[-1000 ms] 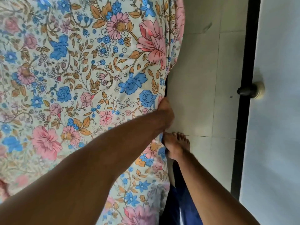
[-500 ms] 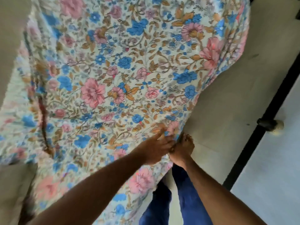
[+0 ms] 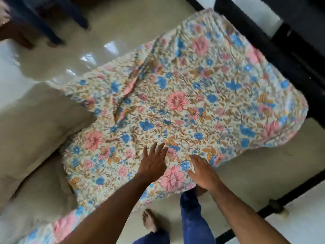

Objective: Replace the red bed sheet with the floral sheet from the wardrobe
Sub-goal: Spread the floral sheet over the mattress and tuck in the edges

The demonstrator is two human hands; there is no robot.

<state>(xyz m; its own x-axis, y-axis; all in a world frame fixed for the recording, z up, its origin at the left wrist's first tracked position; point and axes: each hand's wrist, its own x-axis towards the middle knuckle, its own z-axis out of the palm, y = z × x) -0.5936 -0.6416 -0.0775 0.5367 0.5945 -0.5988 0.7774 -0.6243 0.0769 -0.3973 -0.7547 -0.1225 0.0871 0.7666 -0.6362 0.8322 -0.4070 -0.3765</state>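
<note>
The floral sheet [image 3: 184, 103], cream with pink and blue flowers, is spread wide in front of me, with a long fold running through its left half. My left hand [image 3: 153, 162] lies flat on its near edge with fingers straight and spread. Just to the right, my right hand [image 3: 204, 173] is also flat, fingers straight, over the near edge. Neither hand grips the cloth. More of the same floral cloth [image 3: 58, 226] shows at the lower left. No red sheet is in view.
A beige padded mattress or cushion [image 3: 26, 129] lies at the left. Glossy cream floor tiles [image 3: 114, 32] stretch beyond the sheet. Another person's legs [image 3: 52, 20] stand at the top left. A black-framed white door [image 3: 299, 217] runs along the right. My bare foot [image 3: 149, 221] is below.
Both hands pinched the sheet's edge together earlier; now they have let go and lie flat with straight fingers. The sheet has spread out away from me and the view has swung left.
</note>
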